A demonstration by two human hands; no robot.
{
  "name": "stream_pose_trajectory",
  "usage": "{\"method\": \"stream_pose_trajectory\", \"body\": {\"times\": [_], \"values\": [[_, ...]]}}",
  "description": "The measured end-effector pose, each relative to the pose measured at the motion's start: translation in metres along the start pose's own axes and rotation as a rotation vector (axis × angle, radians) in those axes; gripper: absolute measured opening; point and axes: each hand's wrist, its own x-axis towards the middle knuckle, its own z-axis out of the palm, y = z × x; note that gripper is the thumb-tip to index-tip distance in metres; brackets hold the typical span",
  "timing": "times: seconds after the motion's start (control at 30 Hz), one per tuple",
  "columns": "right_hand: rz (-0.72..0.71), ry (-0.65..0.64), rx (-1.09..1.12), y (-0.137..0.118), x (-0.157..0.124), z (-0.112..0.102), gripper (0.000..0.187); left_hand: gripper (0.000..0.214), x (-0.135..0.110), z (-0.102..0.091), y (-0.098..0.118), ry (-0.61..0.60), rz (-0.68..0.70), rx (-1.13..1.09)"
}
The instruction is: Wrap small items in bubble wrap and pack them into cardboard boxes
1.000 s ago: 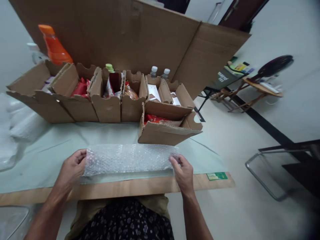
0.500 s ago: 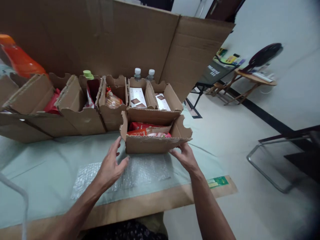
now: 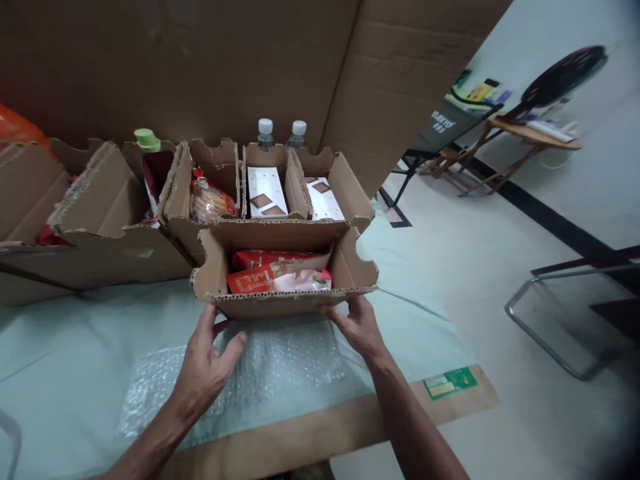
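An open cardboard box [image 3: 280, 306] sits in front of a row of similar boxes, tilted so that its inside shows. In it lie a red packet [image 3: 250, 257], an orange packet [image 3: 250, 281] and a pink-and-white packet [image 3: 303, 281]. My right hand [image 3: 357, 327] grips the box's lower right edge, thumb against the front wall and fingers partly hidden beneath. At the lower left corner, my left hand [image 3: 207, 357] is open, its fingertips reaching the box's underside and its thumb spread away. Bubble wrap [image 3: 280, 363] lies below the box on the pale green cloth.
Behind stand cardboard boxes [image 3: 135, 250] with a bag of snack sticks [image 3: 207, 200], white cartons [image 3: 265, 190] and other packets. White-capped bottles [image 3: 265, 135] rise behind them, before a tall cardboard panel [image 3: 225, 73]. A metal-framed chair [image 3: 530, 333] stands at right.
The box has shifted left and nearer to me, tipping to show more of its packets. My left fingers have come under its left corner. The view has moved closer and lower.
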Motion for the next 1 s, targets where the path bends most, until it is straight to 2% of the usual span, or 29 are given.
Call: {"method": "stream_pose_trajectory", "body": {"times": [0.07,0.13,0.2,0.27,0.33,0.37,0.43,0.5,0.53,0.6,0.67,0.7,0.8,0.87,0.93,1.0], "values": [[0.019,-0.036,-0.054,-0.002,0.004,-0.002,0.041,0.051,0.006,-0.004,-0.001,-0.012,0.028,0.042],[0.031,-0.05,-0.132,-0.002,-0.004,-0.008,0.04,0.061,0.002,-0.014,-0.006,-0.004,0.055,0.103],[0.021,0.013,-0.212,0.0,-0.023,-0.015,0.044,0.067,-0.009,-0.029,-0.013,0.009,0.077,0.199],[-0.01,0.117,-0.288,-0.003,-0.049,-0.018,0.044,0.058,-0.026,-0.045,-0.019,-0.011,0.125,0.322],[-0.074,0.123,-0.35,-0.014,-0.075,-0.006,0.036,0.041,-0.043,-0.054,-0.023,-0.046,0.227,0.431],[-0.121,0.061,-0.364,-0.022,-0.087,0.007,0.033,0.036,-0.049,-0.056,-0.025,-0.067,0.286,0.471],[-0.229,-0.176,-0.356,-0.041,-0.104,0.044,0.034,0.033,-0.059,-0.054,-0.028,-0.107,0.381,0.54],[-0.312,-0.446,-0.346,-0.056,-0.114,0.085,0.043,0.036,-0.062,-0.05,-0.035,-0.141,0.404,0.613],[-0.342,-0.54,-0.355,-0.058,-0.116,0.101,0.047,0.037,-0.062,-0.049,-0.039,-0.155,0.396,0.643],[-0.373,-0.623,-0.396,-0.052,-0.117,0.113,0.05,0.037,-0.06,-0.051,-0.049,-0.179,0.379,0.659],[-0.345,-0.549,-0.475,-0.031,-0.116,0.091,0.045,0.036,-0.057,-0.055,-0.059,-0.197,0.388,0.621],[-0.303,-0.468,-0.532,-0.018,-0.116,0.069,0.041,0.036,-0.057,-0.057,-0.062,-0.203,0.397,0.598],[-0.138,-0.118,-0.748,0.013,-0.119,-0.01,0.034,0.034,-0.056,-0.061,-0.066,-0.221,0.413,0.549],[-0.103,0.026,-0.831,0.02,-0.117,-0.045,0.033,0.031,-0.057,-0.067,-0.063,-0.184,0.414,0.528],[-0.128,0.045,-0.835,0.018,-0.108,-0.05,0.033,0.031,-0.056,-0.079,-0.06,-0.052,0.394,0.558],[-0.159,-0.01,-0.793,0.012,-0.093,-0.031,0.034,0.036,-0.056,-0.095,-0.059,0.126,0.33,0.66]]}}
